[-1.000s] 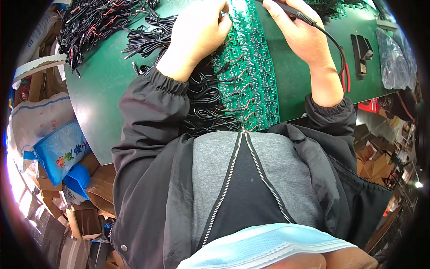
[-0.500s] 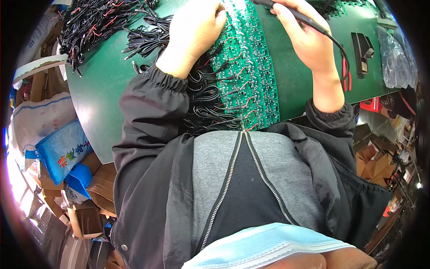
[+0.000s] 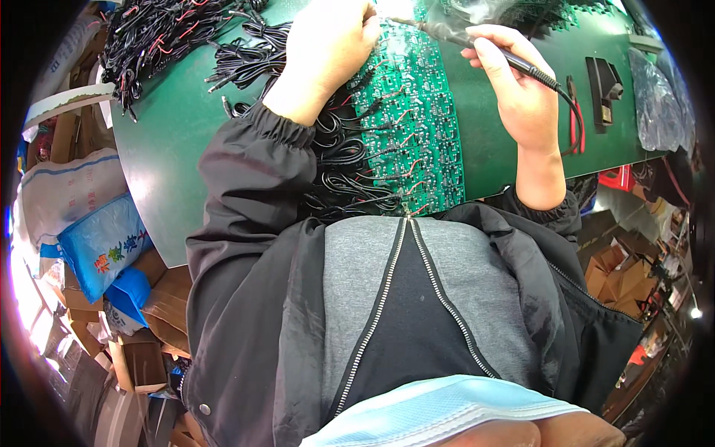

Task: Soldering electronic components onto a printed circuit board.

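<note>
A soldering iron is gripped pen-like in my right hand, its tip pointing left toward the far part of a green circuit board panel. Smoke drifts about the tip, close to the fingertips of my left hand. That hand is closed in a pinch over the panel's far left edge; what it pinches is hidden. Black cables lie along the panel's left side, and several short red wires run from them onto the boards.
Bundled black cables are heaped at the far left of the green table. At the right lie red-handled pliers, a black holder-like piece and clear plastic bags. Sacks and cardboard boxes stand beside the table.
My right hand has come slightly nearer, and the iron now slants left toward my left fingertips. Smoke has appeared above the boards. My left hand has hardly moved.
</note>
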{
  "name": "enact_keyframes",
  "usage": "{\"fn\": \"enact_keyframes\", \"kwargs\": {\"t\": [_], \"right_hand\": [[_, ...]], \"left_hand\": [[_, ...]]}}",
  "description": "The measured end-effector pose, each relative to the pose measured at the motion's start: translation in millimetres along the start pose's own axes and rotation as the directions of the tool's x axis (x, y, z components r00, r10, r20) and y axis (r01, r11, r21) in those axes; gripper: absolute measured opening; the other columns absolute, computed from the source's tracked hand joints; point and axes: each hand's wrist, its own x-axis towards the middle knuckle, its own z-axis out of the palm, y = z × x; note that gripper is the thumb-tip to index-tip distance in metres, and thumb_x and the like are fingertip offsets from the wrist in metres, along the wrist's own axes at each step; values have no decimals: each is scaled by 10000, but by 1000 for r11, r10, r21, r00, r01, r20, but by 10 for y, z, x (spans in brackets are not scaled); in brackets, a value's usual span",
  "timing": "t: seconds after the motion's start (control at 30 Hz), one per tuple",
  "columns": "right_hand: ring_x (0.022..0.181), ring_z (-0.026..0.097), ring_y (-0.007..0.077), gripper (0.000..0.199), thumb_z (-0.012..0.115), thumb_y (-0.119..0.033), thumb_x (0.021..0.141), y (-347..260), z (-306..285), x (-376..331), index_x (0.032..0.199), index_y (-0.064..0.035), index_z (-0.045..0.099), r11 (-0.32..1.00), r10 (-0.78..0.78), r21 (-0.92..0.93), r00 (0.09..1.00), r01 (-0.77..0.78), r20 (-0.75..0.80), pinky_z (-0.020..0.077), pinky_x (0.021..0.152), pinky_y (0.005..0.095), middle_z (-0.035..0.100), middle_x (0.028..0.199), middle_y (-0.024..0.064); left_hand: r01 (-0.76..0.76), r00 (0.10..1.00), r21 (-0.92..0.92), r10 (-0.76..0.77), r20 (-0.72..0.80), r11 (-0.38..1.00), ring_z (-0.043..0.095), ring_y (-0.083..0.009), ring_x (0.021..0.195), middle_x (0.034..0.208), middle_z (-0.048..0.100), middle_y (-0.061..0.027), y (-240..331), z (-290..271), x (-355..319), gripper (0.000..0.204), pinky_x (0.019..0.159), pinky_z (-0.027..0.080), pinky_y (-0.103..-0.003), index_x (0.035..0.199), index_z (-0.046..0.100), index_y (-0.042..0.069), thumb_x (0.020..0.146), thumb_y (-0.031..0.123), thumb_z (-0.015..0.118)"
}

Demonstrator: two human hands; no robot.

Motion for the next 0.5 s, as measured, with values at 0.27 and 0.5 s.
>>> {"fn": "enact_keyframes", "kwargs": {"t": [0.27,0.5], "right_hand": [[968,695,147,223,603,-59,1039,-53,9,22,1226,35,677,997,-7,-70,999,10,46,544,864,259,722,1051,90],[914,700,148,236,606,-84,1044,74,15,-14,1234,40,671,994,-112,-13,972,112,-206,557,841,266,737,1047,115]], "left_hand": [[-29,1000,42,30,-10,999,668,-377,793,843,687,-175,24,-9,3,151,735,538,-461,926,691,33,873,174,682],[-72,997,125,74,-8,990,667,-378,774,835,687,-175,71,-43,28,147,724,540,-468,919,698,36,862,170,677]]}}
